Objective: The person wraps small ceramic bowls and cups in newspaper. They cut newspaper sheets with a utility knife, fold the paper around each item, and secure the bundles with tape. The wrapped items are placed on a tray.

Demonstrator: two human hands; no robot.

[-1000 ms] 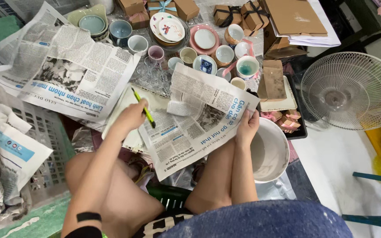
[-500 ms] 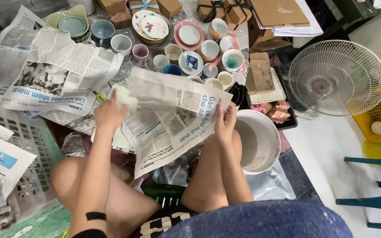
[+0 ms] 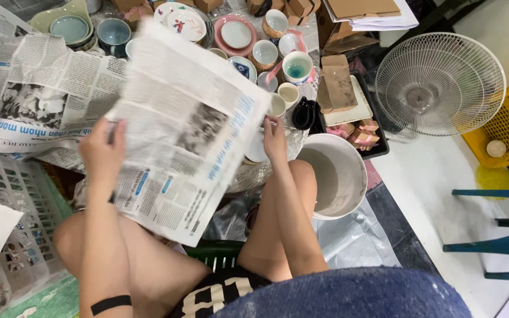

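Single view, head-worn camera. Looks steeply down over wearer's knees and lap, seated low by floor. Close range: newspaper sheet (image 3: 178, 129) fills centre, left hand (image 3: 102, 150) and right hand (image 3: 275, 138) at its edges. Facing forward toward cups and bowls (image 3: 266, 53) at top of frame. White bucket (image 3: 340, 176) just right of knee, fan (image 3: 440, 82) farther right, plastic crate (image 3: 13, 194) at left edge. No second view, no overlap.

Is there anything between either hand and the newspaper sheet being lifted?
Nothing visible. The left hand grips the left edge of the newspaper sheet directly, and the right hand holds its right edge. The raised sheet itself hides some of the cups behind it.
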